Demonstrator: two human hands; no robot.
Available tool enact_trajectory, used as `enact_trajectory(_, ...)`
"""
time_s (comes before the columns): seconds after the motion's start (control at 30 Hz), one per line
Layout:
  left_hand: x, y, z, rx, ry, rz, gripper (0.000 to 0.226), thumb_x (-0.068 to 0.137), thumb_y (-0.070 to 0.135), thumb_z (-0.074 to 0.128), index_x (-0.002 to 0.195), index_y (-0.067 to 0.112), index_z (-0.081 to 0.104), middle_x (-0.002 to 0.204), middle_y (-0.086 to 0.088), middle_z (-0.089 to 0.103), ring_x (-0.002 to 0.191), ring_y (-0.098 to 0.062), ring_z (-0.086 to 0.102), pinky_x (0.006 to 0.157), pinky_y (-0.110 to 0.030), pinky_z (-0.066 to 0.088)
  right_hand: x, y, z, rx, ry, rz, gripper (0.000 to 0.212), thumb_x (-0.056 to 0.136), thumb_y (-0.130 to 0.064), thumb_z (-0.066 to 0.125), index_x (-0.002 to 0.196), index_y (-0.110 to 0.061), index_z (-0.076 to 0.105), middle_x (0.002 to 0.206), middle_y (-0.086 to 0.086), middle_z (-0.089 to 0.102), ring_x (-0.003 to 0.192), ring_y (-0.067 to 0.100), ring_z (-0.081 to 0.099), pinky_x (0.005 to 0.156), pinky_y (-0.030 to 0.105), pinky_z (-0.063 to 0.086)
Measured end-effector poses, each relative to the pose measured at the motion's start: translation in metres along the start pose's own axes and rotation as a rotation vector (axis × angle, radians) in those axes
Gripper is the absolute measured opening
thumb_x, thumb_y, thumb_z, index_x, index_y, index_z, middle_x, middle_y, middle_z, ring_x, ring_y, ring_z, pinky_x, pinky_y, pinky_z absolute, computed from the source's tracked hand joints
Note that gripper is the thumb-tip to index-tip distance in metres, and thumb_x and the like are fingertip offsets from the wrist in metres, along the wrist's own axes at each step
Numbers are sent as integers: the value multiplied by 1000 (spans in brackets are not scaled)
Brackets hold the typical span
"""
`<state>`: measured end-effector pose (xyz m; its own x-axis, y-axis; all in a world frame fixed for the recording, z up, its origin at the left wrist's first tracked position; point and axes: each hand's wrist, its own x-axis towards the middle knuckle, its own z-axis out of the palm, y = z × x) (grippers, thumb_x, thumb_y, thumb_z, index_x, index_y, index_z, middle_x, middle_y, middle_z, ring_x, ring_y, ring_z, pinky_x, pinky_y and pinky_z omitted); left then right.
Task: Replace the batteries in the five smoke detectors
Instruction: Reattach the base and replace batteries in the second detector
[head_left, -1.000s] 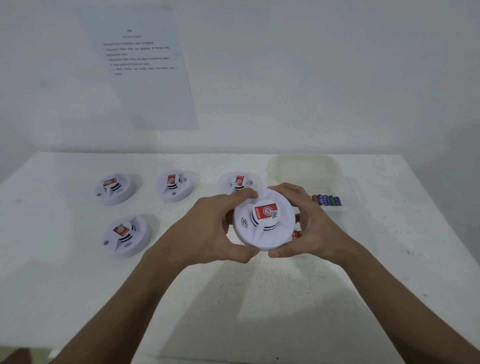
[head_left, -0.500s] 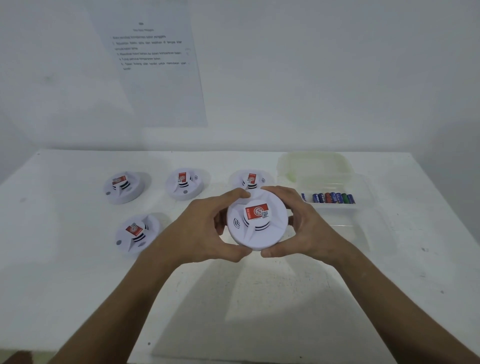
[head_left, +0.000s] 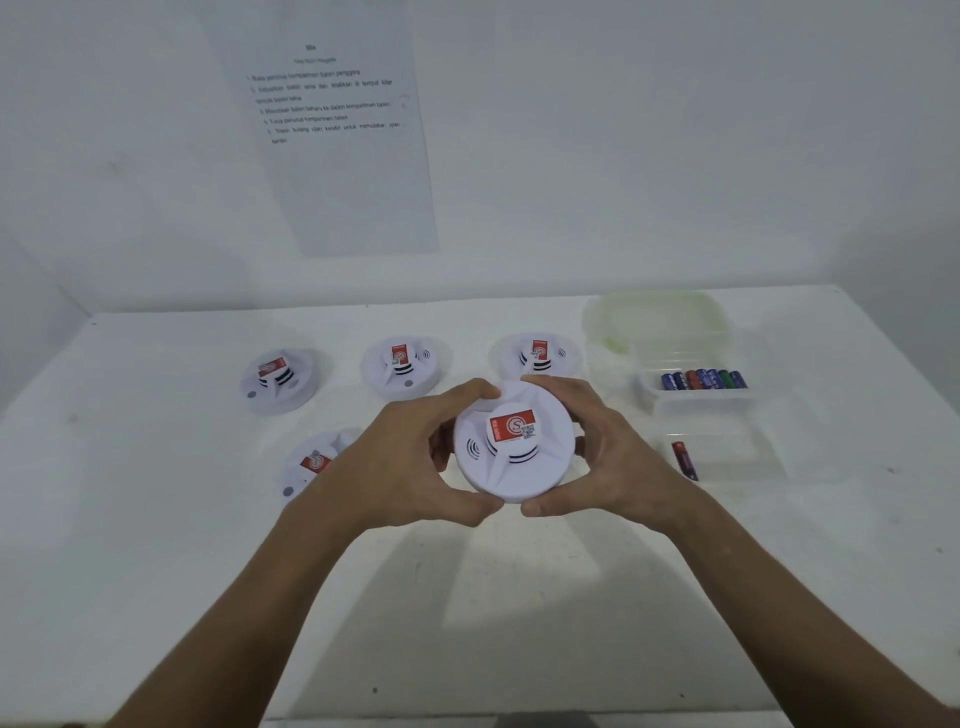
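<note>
A round white smoke detector (head_left: 514, 447) with a red label faces up, held above the table. My left hand (head_left: 410, 457) grips its left rim, thumb at the near edge and fingers over the far edge. My right hand (head_left: 602, 452) grips the right rim the same way. Three more detectors lie in a row behind: left (head_left: 278, 376), middle (head_left: 402, 364), right (head_left: 540, 353). Another detector (head_left: 314, 462) lies partly hidden behind my left wrist. Several batteries (head_left: 704, 379) sit in a clear container (head_left: 696, 402). One red battery (head_left: 684, 460) lies in a second clear container.
A translucent lid (head_left: 657, 317) lies behind the containers at the back right. A printed instruction sheet (head_left: 332, 130) hangs on the wall. The white table (head_left: 156, 545) ends near the bottom of the view.
The view has shifted slightly. Both hands still grip the detector, and its label has turned a little between the frames. The red battery to the right is uncovered now.
</note>
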<state>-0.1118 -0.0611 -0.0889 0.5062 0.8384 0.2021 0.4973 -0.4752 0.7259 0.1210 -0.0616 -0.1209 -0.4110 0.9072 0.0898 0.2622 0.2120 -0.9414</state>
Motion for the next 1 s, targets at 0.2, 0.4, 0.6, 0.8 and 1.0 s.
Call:
enact_trajectory(0.2, -7, -9, -8, -17, -21, -3, 69, 63, 32, 87, 123, 36, 53, 83, 7, 59, 63, -8, 45, 57, -17, 45, 2, -3, 13, 21, 1, 28, 100, 55, -19, 94, 143, -32, 47, 143, -10, 49, 132, 14, 50, 98, 49, 54)
enact_trajectory(0.4, -12, -23, -8, -49, -18, -46, 83, 64, 33, 87, 136, 40, 46, 98, 18, 64, 74, -9, 58, 62, -11, 47, 2, -1, 21, 12, 53, 61, 99, 58, -11, 96, 141, -33, 48, 140, -14, 51, 125, 12, 54, 95, 47, 56)
enact_trajectory(0.6, -15, -30, -6, -75, -27, -48, 75, 67, 35, 84, 133, 39, 48, 99, 10, 64, 74, -12, 55, 61, -16, 49, 4, -2, 26, 10, 39, 80, 99, 61, -9, 95, 144, -30, 45, 138, -13, 58, 124, 18, 56, 95, 54, 55)
enact_trajectory(0.8, -16, -30, -10, -166, -26, -74, 78, 66, 38, 87, 129, 56, 45, 104, 17, 65, 77, -7, 55, 62, -13, 48, 7, -7, 28, 4, 29, 93, 96, 64, -9, 94, 145, -26, 45, 138, -8, 59, 123, 20, 56, 94, 53, 55)
enact_trajectory(1.0, -18, -34, -10, -187, -37, -111, 81, 68, 25, 89, 136, 40, 47, 100, 22, 65, 73, -4, 54, 60, -15, 49, 8, -7, 30, 1, 18, 70, 95, 65, -9, 93, 145, -27, 43, 136, -8, 59, 118, 19, 58, 88, 39, 59)
